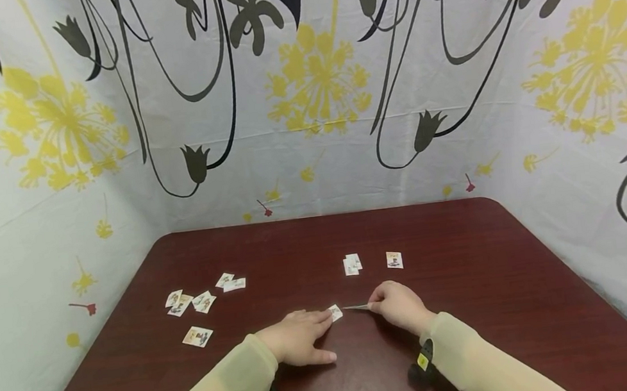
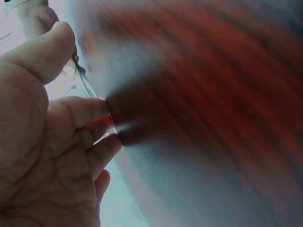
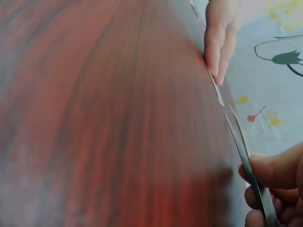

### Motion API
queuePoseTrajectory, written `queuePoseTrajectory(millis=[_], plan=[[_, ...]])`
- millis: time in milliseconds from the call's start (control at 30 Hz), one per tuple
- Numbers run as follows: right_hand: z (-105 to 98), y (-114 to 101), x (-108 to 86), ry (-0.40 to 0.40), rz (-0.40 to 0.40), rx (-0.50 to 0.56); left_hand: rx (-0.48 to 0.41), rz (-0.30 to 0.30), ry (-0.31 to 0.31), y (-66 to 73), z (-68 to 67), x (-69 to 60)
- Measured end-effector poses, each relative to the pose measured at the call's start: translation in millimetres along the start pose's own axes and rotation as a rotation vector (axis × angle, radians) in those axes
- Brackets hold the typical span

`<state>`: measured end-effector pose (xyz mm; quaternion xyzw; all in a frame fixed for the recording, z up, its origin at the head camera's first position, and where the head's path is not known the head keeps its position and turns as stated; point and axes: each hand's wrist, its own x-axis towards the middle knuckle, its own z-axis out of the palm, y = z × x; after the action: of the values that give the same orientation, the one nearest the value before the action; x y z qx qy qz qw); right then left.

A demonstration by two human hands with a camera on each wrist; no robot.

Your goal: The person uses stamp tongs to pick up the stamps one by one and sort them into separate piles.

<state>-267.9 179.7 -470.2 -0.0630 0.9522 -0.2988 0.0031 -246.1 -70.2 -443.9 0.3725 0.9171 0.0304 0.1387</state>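
My left hand (image 1: 297, 338) lies palm down near the middle of the table, its fingers extended. Its fingertips press on the edge of a small white printed card (image 1: 335, 313). In my right hand (image 1: 400, 307) a pair of slim metal tweezers (image 3: 250, 168) is pinched between thumb and fingers, pointing left. The tips of the tweezers stand slightly apart, close to the card's right edge in the head view. From the right wrist view, the card (image 3: 216, 90) appears edge-on under the left fingers, with a small gap to the tips.
Several small printed cards (image 1: 204, 302) lie on the left of the dark red table (image 1: 290, 249), some overlapping. A single card (image 1: 198, 336) lies nearer me. At the back right are a few overlapping cards (image 1: 352, 264) and one card (image 1: 394, 260) alone. Patterned fabric surrounds the table.
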Motion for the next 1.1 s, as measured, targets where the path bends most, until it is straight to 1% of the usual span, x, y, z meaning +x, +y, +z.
queuePoseTrajectory(millis=[400, 667, 1100], plan=[[4.9, -3.2, 5.2, -0.012, -0.002, 0.006, -0.007, 0.004, -0.005, 0.3, -0.7, -0.2], [4.3, -8.4, 4.2, -0.042, 0.027, 0.103, -0.019, 0.002, -0.014, 4.1, -4.3, -2.8], [7.3, -6.2, 8.1, -0.044, 0.062, 0.150, -0.025, -0.001, -0.020, 4.5, -5.1, -4.0]])
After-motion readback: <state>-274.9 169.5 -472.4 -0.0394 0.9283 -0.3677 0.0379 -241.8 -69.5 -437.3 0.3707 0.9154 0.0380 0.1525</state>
